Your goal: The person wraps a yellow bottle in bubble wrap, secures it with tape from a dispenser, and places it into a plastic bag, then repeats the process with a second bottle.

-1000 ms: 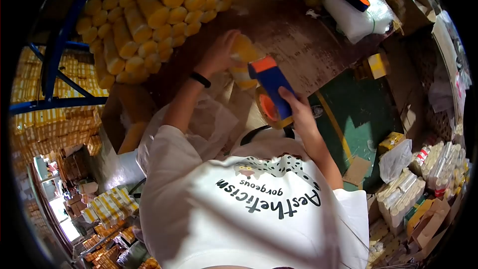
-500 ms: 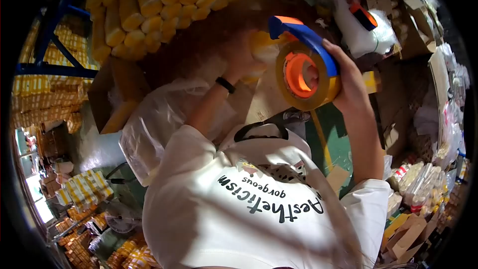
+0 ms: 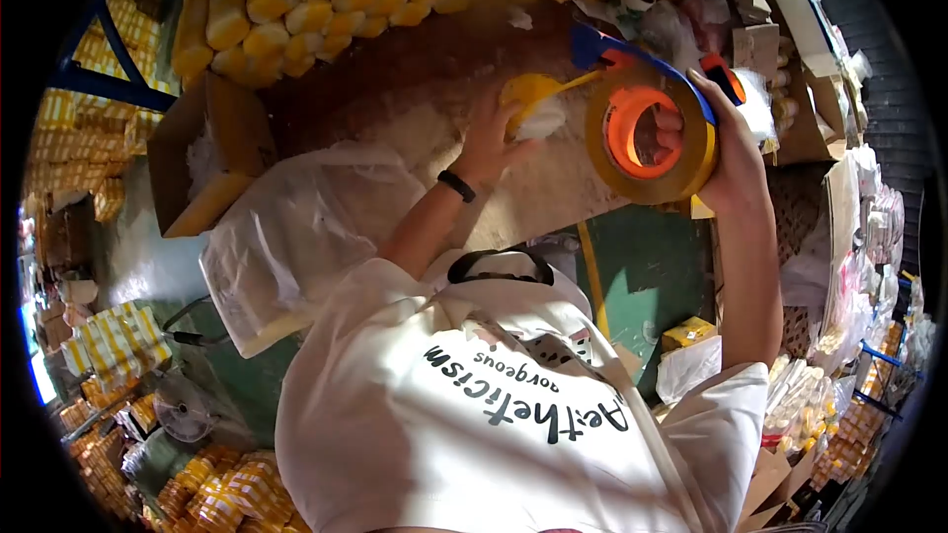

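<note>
Yellow-and-white pack (image 3: 538,107) sits over the worktop (image 3: 390,114), ahead of the torso, in the left hand (image 3: 486,141); a strip of tape (image 3: 581,82) spans from it to the blue-and-orange tape dispenser (image 3: 620,143) in the right hand (image 3: 731,153); step in hand reads as taping, strip out and joined to the roll; next move would seem to call for a steady pack and a taut strip.

Grip: left fingers and thumb part-curled, clamped round the pack's near end; far fingertips too dim to make out, so exact contact is uncertain; right hand closed on the dispenser's outer side, fingertips showing through the orange hub; tape roll (image 3: 660,190) seated around that hub.

Further out: clear plastic bag (image 3: 306,227) beside the left forearm; open carton (image 3: 242,123) left of it; yellow rolls (image 3: 326,15) piled at the far edge; black-and-orange dispenser (image 3: 725,81) beyond the right hand.
</note>
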A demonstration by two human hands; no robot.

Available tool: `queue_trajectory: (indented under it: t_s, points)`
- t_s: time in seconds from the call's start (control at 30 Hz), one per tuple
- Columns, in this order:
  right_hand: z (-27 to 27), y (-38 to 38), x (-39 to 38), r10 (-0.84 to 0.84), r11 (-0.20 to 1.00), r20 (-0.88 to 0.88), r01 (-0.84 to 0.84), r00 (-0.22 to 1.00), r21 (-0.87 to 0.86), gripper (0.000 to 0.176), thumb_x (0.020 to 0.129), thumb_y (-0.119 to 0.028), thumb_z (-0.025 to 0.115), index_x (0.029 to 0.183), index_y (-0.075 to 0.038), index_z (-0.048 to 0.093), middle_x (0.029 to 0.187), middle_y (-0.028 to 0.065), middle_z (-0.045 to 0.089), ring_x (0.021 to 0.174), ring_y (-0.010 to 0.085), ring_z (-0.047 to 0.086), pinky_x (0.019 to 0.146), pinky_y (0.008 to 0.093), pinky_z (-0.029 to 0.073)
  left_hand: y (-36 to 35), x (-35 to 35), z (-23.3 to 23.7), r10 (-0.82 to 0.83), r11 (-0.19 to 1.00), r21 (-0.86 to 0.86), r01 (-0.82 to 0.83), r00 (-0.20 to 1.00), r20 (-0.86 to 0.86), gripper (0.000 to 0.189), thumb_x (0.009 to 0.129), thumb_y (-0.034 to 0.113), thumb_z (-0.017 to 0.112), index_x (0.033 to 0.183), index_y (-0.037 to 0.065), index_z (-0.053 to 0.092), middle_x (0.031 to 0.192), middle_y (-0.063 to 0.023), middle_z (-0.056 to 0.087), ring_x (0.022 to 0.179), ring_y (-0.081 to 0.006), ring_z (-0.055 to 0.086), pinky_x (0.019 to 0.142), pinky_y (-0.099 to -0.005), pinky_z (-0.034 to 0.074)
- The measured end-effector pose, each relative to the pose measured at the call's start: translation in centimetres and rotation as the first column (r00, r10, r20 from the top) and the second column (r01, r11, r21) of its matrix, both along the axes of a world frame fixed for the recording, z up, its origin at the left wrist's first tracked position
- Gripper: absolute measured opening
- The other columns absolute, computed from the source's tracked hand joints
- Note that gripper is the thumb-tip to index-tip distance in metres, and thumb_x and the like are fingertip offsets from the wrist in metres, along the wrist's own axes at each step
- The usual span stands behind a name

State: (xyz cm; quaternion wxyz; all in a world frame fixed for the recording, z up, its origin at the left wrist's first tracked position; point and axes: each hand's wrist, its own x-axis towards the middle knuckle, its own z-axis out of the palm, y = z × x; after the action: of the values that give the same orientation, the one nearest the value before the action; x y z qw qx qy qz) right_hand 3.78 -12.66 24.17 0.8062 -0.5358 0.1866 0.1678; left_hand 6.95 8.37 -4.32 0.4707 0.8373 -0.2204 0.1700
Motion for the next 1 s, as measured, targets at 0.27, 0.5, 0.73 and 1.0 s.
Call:
queue_trajectory:
  t_s: [0.27, 0.5, 0.73, 1.0]
  points:
    - [0.4, -0.6, -0.3, -0.049, 0.996, -0.049, 0.045, 0.998, -0.071, 0.027, 0.094, -0.029, 0.05, 0.092, -0.003, 0.057, 0.068, 0.0084, 0.062, 0.057, 0.0156, 0.059, 0.052, 0.0278, 0.05, 0.4, 0.1, -0.5, -0.074, 0.995, 0.079, 0.067, 0.993, 0.092, 0.065, 0.073, 0.032, 0.077, 0.125, 0.009, 0.047, 0.139, -0.0245, 0.029, 0.127, -0.0422, 0.031, 0.102, -0.0532, 0.029]
    - [-3.0, 1.3, -6.6, -0.188, 0.981, -0.102, 0.182, 0.977, -0.061, 0.028, 0.091, -0.033, 0.055, 0.091, -0.005, 0.057, 0.066, 0.0051, 0.056, 0.056, 0.0146, 0.056, 0.05, 0.0284, 0.048, 0.9, 0.6, -1.2, -0.003, 1.0, 0.022, 0.003, 1.0, 0.018, 0.072, 0.07, 0.03, 0.079, 0.127, 0.006, 0.042, 0.137, -0.0238, 0.031, 0.125, -0.0416, 0.035, 0.102, -0.0496, 0.033]
    - [-12.1, -0.8, -12.1, -0.161, 0.983, -0.074, 0.153, 0.984, -0.099, 0.028, 0.09, -0.029, 0.055, 0.084, -0.001, 0.061, 0.07, 0.0058, 0.063, 0.054, 0.0117, 0.06, 0.051, 0.0241, 0.05, 2.2, 0.7, 1.3, -0.049, 0.995, 0.087, 0.044, 0.997, 0.055, 0.067, 0.068, 0.031, 0.082, 0.116, 0.005, 0.042, 0.136, -0.0213, 0.032, 0.123, -0.0368, 0.039, 0.099, -0.045, 0.04]
    - [-6.8, -4.7, -9.8, 0.021, 0.972, 0.112, 0.006, 0.993, -0.234, 0.036, 0.089, -0.031, 0.053, 0.076, 0.001, 0.061, 0.063, 0.0082, 0.061, 0.052, 0.0137, 0.057, 0.05, 0.0241, 0.045, 1.0, 0.8, 1.8, -0.167, 0.967, 0.226, 0.115, 0.959, 0.227, 0.059, 0.067, 0.031, 0.081, 0.11, 0.007, 0.049, 0.13, -0.0171, 0.04, 0.12, -0.0359, 0.041, 0.102, -0.0506, 0.033]
